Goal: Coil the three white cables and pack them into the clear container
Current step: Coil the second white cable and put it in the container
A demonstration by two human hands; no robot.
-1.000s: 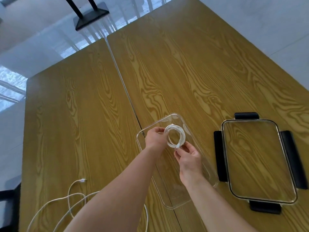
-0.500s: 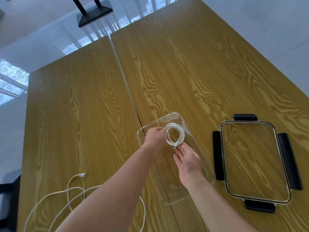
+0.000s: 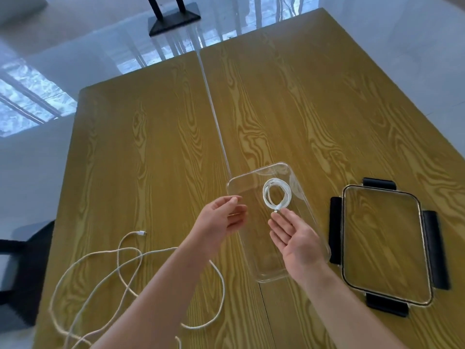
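Observation:
One coiled white cable [image 3: 276, 193] lies in the far end of the clear container [image 3: 305, 197] on the wooden table. My left hand [image 3: 222, 219] hovers at the container's left rim, fingers relaxed and holding nothing. Palm up and open, my right hand [image 3: 293, 235] is over the container just in front of the coil, fingertips near its plug end. Loose white cables [image 3: 120, 263] sprawl uncoiled on the table at the lower left, partly hidden by my left forearm.
The container's clear lid [image 3: 385, 244] with black clips lies flat to the right. A seam [image 3: 216, 119] runs between two joined wooden tabletops. A black stand base [image 3: 173, 17] is on the floor beyond the table, and a dark chair [image 3: 22, 270] sits at the left edge.
Both hands have let go of the coiled cable, which now rests in the container. The hands have pulled back toward me and opened.

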